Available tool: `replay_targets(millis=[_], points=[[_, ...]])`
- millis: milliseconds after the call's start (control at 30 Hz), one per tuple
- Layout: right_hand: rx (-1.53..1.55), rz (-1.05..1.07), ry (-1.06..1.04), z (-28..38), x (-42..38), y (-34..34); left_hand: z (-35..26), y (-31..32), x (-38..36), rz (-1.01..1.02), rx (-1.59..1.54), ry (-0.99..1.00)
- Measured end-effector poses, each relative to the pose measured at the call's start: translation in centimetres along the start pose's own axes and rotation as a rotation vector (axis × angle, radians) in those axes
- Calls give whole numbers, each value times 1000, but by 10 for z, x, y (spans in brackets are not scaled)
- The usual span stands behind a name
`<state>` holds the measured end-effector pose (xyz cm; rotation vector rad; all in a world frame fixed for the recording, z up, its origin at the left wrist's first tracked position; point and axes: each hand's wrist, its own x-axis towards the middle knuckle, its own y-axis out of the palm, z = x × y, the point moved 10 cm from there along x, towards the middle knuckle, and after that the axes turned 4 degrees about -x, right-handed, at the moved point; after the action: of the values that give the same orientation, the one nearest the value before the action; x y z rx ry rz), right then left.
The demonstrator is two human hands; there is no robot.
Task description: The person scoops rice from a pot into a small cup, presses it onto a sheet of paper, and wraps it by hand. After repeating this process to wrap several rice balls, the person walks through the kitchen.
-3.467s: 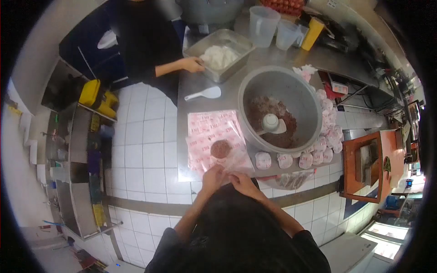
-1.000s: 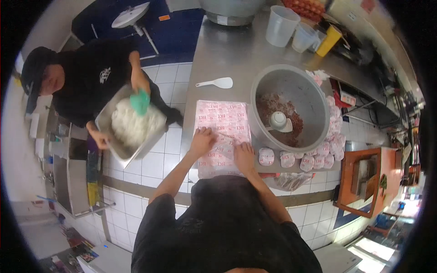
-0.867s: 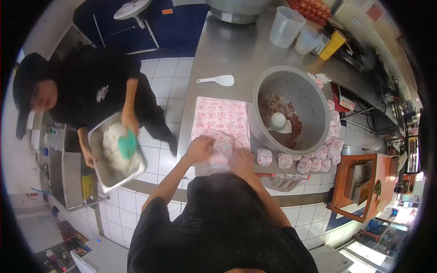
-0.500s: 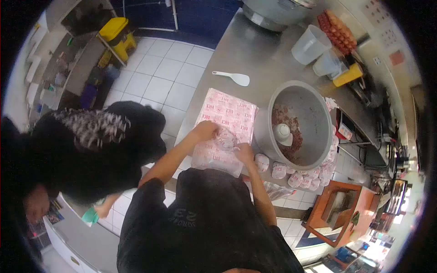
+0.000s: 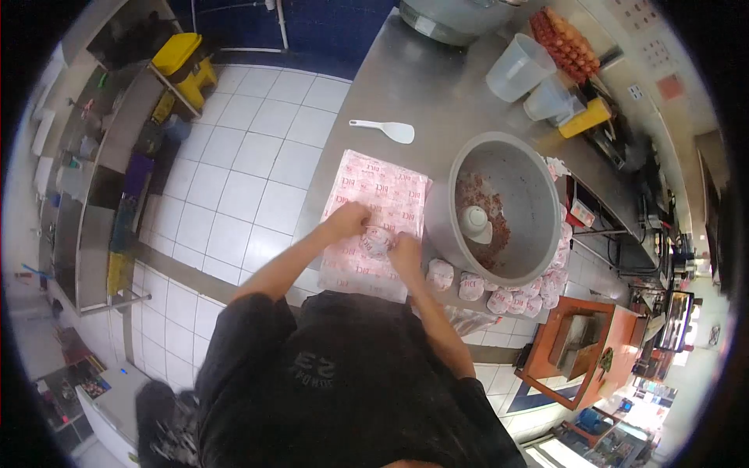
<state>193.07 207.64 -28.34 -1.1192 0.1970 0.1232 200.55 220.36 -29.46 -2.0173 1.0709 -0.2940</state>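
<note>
A stack of pink printed paper sheets (image 5: 382, 187) lies on the steel counter. On it sits a round paper-wrapped bundle (image 5: 378, 242), between my two hands. My left hand (image 5: 348, 219) is closed at the bundle's upper left, fingers pressed on its paper. My right hand (image 5: 404, 253) is closed at its right side, pinching the paper there. Right of the stack stands a large metal pot (image 5: 530, 210) with a reddish crumbly mixture (image 5: 493, 242) and a white scoop (image 5: 475, 223) inside. Several wrapped bundles (image 5: 471, 286) rest beside the pot's near side.
A white spatula (image 5: 396, 132) lies on the steel counter (image 5: 417, 82) beyond the paper. Plastic containers (image 5: 521, 67), egg trays (image 5: 563, 45) and a large metal vessel (image 5: 449, 17) stand at the back. Another person (image 5: 164, 421) is at the lower left.
The other person has moved from the left side down to the lower left. My hands have drawn in around the bundle, whose paper is now gathered closer. The whole view has shifted slightly.
</note>
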Motion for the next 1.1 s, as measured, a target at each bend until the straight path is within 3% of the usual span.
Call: replay_targets(millis=[33, 67, 100, 167, 233, 267, 333, 400, 467, 533, 567, 633, 667, 767, 800, 867, 933, 967, 1100], points=[[9, -178, -38, 14, -15, -14, 5, -8, -16, -170, -158, -89], [17, -174, -31, 21, -22, -10, 11, -13, -36, -341, -317, -183], [35, -157, 52, 18, -26, -6, 2, -3, -47, -334, -316, -187], [56, -142, 142, 12, -34, 6, -7, -6, -74, -603, -465, -242], [54, -375, 46, 22, -47, -7, -32, -4, -89, -686, -387, -150], [55, -375, 62, 23, -48, -6, -46, -9, -97, -774, -309, -56], [252, -345, 198, 12, -46, 2, -52, -3, -93, -727, -263, -50], [351, -279, 333, -5, -29, 21, -22, 18, -83, -663, -711, -294], [461, -236, 454, -9, -25, 16, -19, 25, -74, -656, -840, -336], [1043, -203, 677, -7, -39, 15, -10, 40, -71, -657, -1095, -467], [1050, -240, 692, -14, -40, 19, -10, 44, -72, -666, -1126, -509], [1142, -331, 391, -4, -31, 10, -18, 42, -68, -708, -1204, -483], [1158, -354, 378, -1, -31, 4, -27, 33, -67, -776, -1283, -481], [1216, -433, 275, 17, -28, -23, -84, -26, -69, -836, -1084, -374], [1171, -485, 123, 32, -29, -54, -94, -38, -70, -872, -973, -286], [1168, -510, 170, 58, -49, -116, -127, -75, -77, -1018, -924, -187], [1352, -479, 28, 76, -64, -157, -172, -100, -69, -960, -1088, -41], [1358, -505, 20, 76, -73, -176, -185, -105, -68, -920, -1087, -93], [1360, -722, -81, 30, -116, -239, -249, -98, -52, -896, -942, 2]])
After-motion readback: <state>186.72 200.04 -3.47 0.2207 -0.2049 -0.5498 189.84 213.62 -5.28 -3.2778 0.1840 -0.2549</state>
